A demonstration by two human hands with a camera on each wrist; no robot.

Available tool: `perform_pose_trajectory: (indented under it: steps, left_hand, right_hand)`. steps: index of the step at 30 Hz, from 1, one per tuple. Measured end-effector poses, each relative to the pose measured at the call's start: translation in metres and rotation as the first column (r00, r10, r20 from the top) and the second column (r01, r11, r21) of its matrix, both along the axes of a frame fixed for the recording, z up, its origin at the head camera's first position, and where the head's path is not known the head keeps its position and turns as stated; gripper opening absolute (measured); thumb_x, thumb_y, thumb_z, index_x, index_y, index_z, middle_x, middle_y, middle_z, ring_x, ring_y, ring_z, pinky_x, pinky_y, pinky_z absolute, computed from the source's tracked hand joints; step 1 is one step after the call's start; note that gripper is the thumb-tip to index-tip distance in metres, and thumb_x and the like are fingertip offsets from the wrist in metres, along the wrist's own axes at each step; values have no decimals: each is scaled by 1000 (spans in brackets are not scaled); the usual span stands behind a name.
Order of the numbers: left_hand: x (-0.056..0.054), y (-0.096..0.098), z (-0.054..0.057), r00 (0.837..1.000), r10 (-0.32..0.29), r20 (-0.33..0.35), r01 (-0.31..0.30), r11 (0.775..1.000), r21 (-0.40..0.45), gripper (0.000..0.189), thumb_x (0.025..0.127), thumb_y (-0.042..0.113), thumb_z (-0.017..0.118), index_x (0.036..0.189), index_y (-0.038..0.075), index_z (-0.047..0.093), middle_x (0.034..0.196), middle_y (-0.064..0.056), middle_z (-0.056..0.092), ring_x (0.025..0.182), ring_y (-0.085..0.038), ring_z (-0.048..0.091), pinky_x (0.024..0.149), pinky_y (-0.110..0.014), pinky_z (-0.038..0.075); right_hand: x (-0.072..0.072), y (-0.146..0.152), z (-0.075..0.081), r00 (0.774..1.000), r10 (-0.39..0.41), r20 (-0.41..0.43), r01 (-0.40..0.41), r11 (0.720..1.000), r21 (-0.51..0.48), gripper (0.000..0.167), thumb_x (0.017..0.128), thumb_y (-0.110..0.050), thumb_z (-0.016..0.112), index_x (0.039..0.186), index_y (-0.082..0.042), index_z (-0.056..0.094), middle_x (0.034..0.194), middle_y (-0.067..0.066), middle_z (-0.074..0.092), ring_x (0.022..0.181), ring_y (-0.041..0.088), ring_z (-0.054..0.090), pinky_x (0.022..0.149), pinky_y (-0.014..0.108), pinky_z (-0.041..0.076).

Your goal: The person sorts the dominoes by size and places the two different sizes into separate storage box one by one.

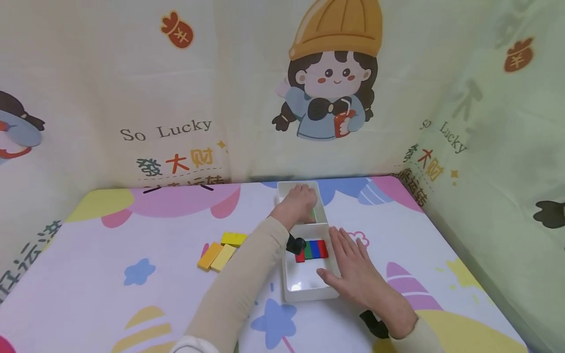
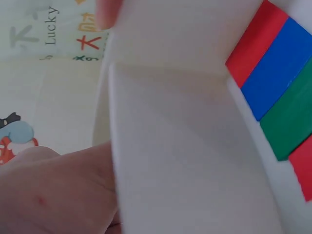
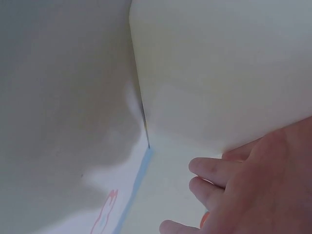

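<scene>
A white box (image 1: 310,295) with a near and a far compartment stands on the table. My left hand (image 1: 300,203) reaches down into the far compartment, fingers bent toward its floor; a bit of a green block (image 1: 314,214) shows beside it. The fingertips are hidden, so I cannot tell whether they grip it. In the left wrist view this hand (image 2: 58,190) is partly behind the white divider (image 2: 180,146). Red, blue (image 2: 278,68) and green blocks lie side by side in the near compartment. My right hand (image 1: 357,269) lies along the box's right wall, fingers extended, thumb over the near compartment.
Left of the box, a yellow block (image 1: 234,239), an orange block (image 1: 209,256) and a pale yellow block (image 1: 223,258) lie close together on the patterned tabletop (image 1: 176,294). A printed cloth (image 1: 247,98) hangs behind the table and along its sides.
</scene>
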State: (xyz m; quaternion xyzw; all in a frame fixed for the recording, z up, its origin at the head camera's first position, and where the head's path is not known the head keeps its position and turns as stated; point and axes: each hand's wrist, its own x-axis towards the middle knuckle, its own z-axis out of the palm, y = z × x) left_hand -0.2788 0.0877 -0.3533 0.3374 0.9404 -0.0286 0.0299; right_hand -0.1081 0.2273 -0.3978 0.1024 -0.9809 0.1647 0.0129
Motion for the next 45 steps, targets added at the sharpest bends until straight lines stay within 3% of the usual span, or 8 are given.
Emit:
perform_pose_trajectory:
  steps: [14,21,26,28,31,37,41,45]
  left_hand:
    - [2,13,-6,984,17,175,-26,999,45,37,92,24,68,124,6,61,127,-11,61,116,-26,54,105,-36,45]
    - [1,3,-11,953,-20,304,-26,989,148,37,92,20,70,125,6,59,122,-8,63,108,-20,58,100,-31,49]
    - [0,-3,-11,917,-45,396,-47,974,221,31,97,17,63,125,5,56,118,-8,61,101,-18,55,97,-29,51]
    - [0,-3,-10,912,-47,407,-52,972,228,26,99,15,57,123,4,57,117,-9,61,100,-19,55,97,-30,51]
    - [-1,-1,-8,929,-23,369,-53,980,194,25,100,16,51,122,3,56,116,-10,62,100,-20,55,97,-31,50]
    - [6,-7,4,995,9,100,-15,998,58,37,100,24,49,124,-3,53,116,-14,60,104,-22,54,99,-33,47]
    - [10,-21,14,996,-41,-73,43,999,22,37,100,25,50,120,-6,55,113,-16,60,105,-24,55,101,-35,45]
    - [15,-38,21,984,-71,-161,79,996,48,35,99,23,52,115,-7,57,108,-16,61,101,-25,55,97,-36,45]
  right_hand:
    - [-1,-1,1,1000,-1,18,1,1000,-5,93,90,-56,56,159,-8,15,165,14,20,153,37,17,119,65,12]
    - [-1,-5,1,1000,3,28,-3,1000,3,93,90,-55,57,158,-7,15,165,14,20,152,38,17,119,65,12]
    - [0,-5,1,1000,3,7,-4,1000,18,93,90,-55,58,158,-6,16,165,14,21,152,38,18,119,65,13]
    - [0,-5,2,1000,-1,5,1,1000,17,93,90,-54,58,158,-6,17,165,14,22,152,38,18,119,65,13]
    - [1,-6,2,1000,-4,9,4,1000,7,93,90,-54,58,158,-7,16,165,14,21,152,38,18,119,65,13]
    - [1,-7,2,1000,-15,21,15,1000,6,94,89,-55,59,159,-8,16,165,15,21,152,39,18,119,66,13]
    - [1,-8,4,999,-23,25,23,1000,9,95,89,-55,60,159,-8,16,164,15,22,151,40,18,118,65,14]
    - [2,-8,6,999,-24,21,24,1000,18,95,89,-54,61,159,-8,16,164,15,21,151,40,18,118,66,14]
